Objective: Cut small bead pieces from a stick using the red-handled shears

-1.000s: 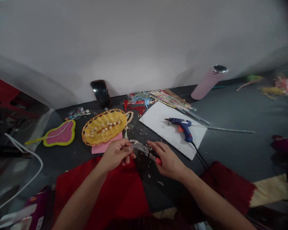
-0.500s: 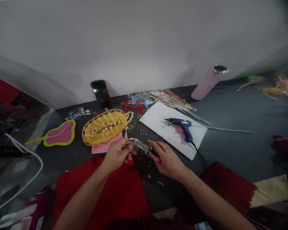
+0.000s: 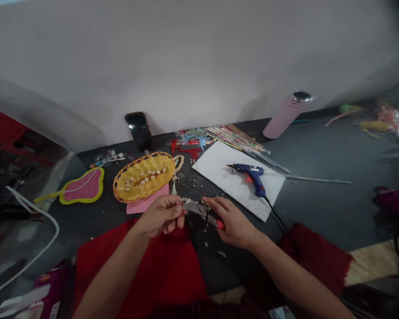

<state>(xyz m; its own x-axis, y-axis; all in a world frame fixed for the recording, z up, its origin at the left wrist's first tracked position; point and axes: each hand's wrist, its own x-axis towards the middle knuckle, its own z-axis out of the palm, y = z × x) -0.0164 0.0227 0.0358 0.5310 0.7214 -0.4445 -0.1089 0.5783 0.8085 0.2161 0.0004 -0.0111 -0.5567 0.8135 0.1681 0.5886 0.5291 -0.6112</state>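
My right hand [image 3: 233, 220] is wrapped round the red handle of pruning shears [image 3: 197, 208], whose metal jaws point left. My left hand [image 3: 164, 214] is closed in a pinch right at the jaws' tip; the small piece between its fingers is too hidden to name. Small pale scraps lie scattered on the dark table [image 3: 216, 270] around and below the shears. Just beyond my left hand is a yellow wicker basket [image 3: 136, 196] with small pale flower-like pieces in it, partly on a pink sheet [image 3: 142, 206].
A blue glue gun [image 3: 257, 181] lies on a white board [image 3: 213, 161], its cord running toward me. Behind are bundled sticks [image 3: 239, 137], red tassels [image 3: 189, 150], a phone [image 3: 138, 130] and a pink bottle [image 3: 284, 117]. Red cloth [image 3: 166, 266] covers the near left.
The shears' jaws have come closer together and tilted slightly at my left fingertips. My left hand has turned a little, and both hands stay in nearly the same place.
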